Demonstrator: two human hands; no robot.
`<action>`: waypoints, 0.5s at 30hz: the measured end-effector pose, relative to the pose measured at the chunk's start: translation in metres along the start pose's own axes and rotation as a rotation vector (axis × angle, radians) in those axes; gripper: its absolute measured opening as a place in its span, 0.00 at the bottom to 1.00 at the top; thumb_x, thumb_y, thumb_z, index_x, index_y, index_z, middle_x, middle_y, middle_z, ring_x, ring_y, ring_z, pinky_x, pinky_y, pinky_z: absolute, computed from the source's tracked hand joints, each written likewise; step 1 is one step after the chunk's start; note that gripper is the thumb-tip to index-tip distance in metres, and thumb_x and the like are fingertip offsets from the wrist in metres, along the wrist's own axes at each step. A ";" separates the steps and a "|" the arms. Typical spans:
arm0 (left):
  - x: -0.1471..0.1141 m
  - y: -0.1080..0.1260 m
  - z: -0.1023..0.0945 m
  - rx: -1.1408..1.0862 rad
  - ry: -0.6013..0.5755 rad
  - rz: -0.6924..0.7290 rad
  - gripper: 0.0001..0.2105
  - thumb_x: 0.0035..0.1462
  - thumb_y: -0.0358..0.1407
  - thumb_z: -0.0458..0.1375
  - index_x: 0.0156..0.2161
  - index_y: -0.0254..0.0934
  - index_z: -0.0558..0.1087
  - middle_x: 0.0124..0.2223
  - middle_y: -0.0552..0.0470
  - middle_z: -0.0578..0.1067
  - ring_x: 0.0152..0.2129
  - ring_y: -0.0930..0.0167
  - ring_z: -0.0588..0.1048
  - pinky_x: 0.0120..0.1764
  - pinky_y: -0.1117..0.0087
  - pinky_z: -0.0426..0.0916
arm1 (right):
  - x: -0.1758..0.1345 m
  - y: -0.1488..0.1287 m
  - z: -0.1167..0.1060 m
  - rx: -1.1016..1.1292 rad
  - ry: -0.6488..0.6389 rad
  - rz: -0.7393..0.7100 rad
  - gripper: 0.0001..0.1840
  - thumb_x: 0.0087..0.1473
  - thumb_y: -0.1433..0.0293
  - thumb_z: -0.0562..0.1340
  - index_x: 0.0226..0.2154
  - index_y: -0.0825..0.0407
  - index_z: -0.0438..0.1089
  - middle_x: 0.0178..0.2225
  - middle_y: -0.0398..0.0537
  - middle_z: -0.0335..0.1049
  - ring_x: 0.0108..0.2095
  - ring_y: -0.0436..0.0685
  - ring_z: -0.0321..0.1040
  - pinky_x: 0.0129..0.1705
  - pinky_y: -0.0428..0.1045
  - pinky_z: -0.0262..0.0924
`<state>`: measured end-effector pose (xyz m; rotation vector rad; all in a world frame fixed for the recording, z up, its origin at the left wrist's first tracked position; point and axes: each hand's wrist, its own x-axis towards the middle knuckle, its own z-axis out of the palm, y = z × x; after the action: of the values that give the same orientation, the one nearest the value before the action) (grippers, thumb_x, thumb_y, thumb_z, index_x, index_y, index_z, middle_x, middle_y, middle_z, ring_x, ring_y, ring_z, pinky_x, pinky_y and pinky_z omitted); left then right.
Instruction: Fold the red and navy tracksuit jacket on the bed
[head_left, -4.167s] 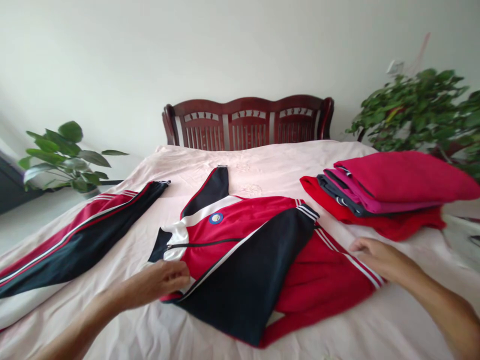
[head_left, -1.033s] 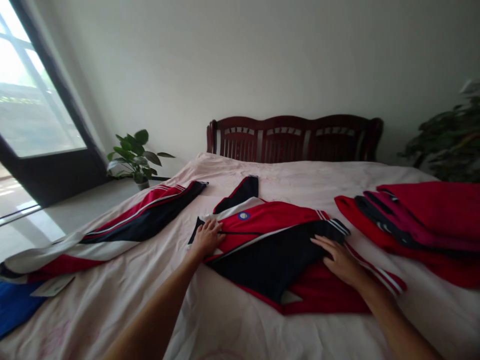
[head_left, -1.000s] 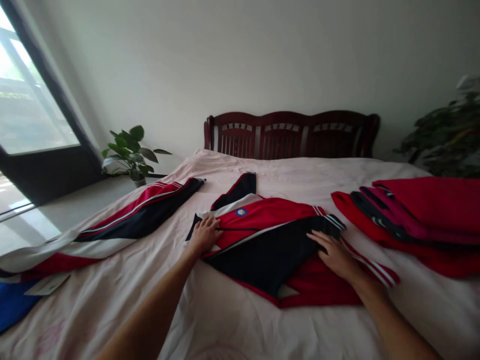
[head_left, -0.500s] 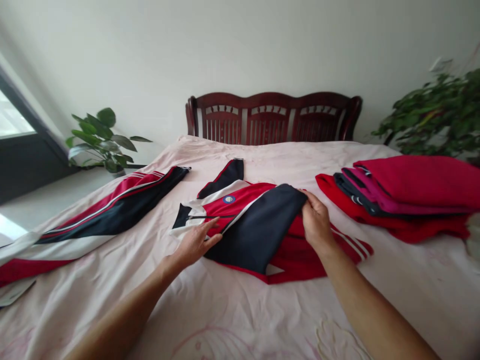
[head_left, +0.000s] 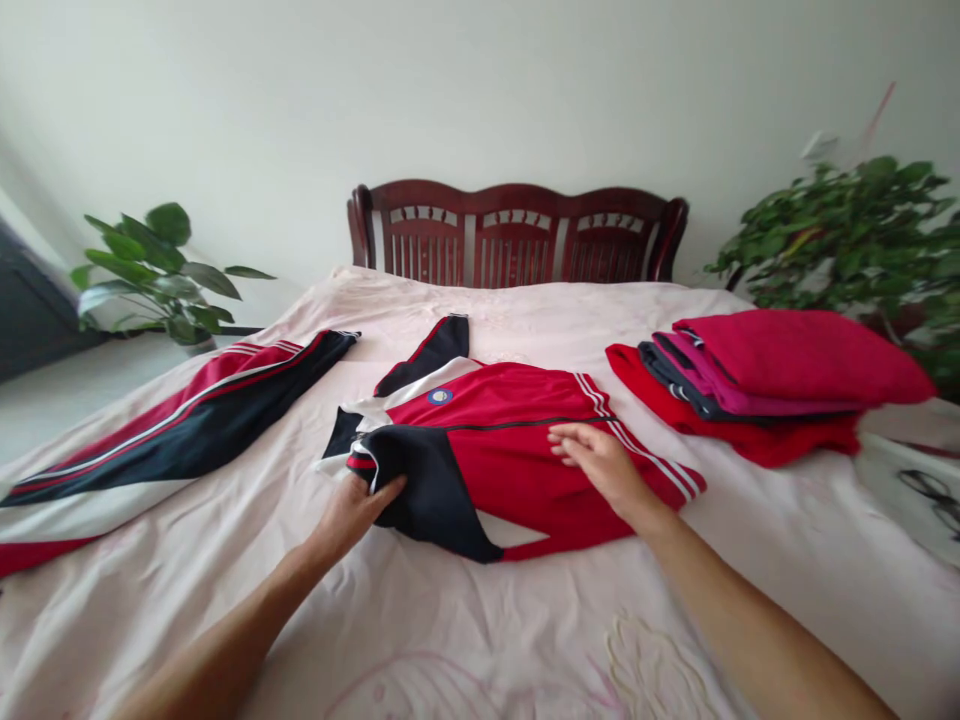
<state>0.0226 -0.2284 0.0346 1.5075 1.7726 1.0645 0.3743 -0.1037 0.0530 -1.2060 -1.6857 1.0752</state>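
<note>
A red, navy and white track jacket (head_left: 517, 405) lies front up on the bed, its collar toward the left and striped hem toward the right. My left hand (head_left: 360, 515) is closed on the near navy sleeve (head_left: 431, 490), which is folded back over the chest toward the collar, thumb on top. The fingers beneath the cloth are hidden. Just over the red body near the hem, my right hand (head_left: 600, 465) is open and holds nothing; whether its fingertips touch the cloth I cannot tell. The far sleeve (head_left: 435, 350) stretches away toward the headboard.
Matching track pants (head_left: 202, 430) lie along the bed's left side. A stack of folded clothes (head_left: 787, 365) sits at the right, with glasses (head_left: 930, 490) near the right edge. Behind are a wooden headboard (head_left: 517, 240) and leafy plants (head_left: 165, 270) on both sides.
The near sleeve has moved from across the jacket's middle to beside the collar. My right hand has let go of it; my left hand now grips it. The view has turned slightly right.
</note>
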 end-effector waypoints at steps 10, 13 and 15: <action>0.001 -0.015 -0.024 0.518 -0.180 0.368 0.27 0.45 0.49 0.66 0.49 0.37 0.75 0.52 0.41 0.76 0.49 0.55 0.71 0.53 0.57 0.66 | -0.027 0.076 -0.116 -1.004 0.460 0.227 0.30 0.59 0.54 0.50 0.53 0.54 0.72 0.47 0.59 0.76 0.44 0.67 0.73 0.46 0.59 0.65; -0.002 -0.020 -0.030 0.520 -0.229 0.380 0.25 0.48 0.46 0.65 0.51 0.39 0.75 0.53 0.44 0.76 0.48 0.57 0.73 0.53 0.57 0.66 | -0.026 0.077 -0.108 -1.026 0.408 0.226 0.29 0.59 0.52 0.51 0.50 0.51 0.74 0.45 0.57 0.77 0.42 0.67 0.73 0.42 0.57 0.65; -0.004 -0.023 -0.034 0.504 -0.245 0.334 0.20 0.52 0.44 0.61 0.49 0.39 0.76 0.49 0.46 0.78 0.45 0.59 0.75 0.51 0.59 0.68 | -0.024 0.077 -0.109 -0.942 0.429 0.234 0.27 0.58 0.53 0.52 0.49 0.49 0.74 0.43 0.56 0.78 0.42 0.66 0.73 0.40 0.56 0.65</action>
<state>-0.0171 -0.2405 0.0325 2.1943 1.7269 0.5534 0.5039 -0.0916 0.0143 -2.0725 -1.7473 0.0370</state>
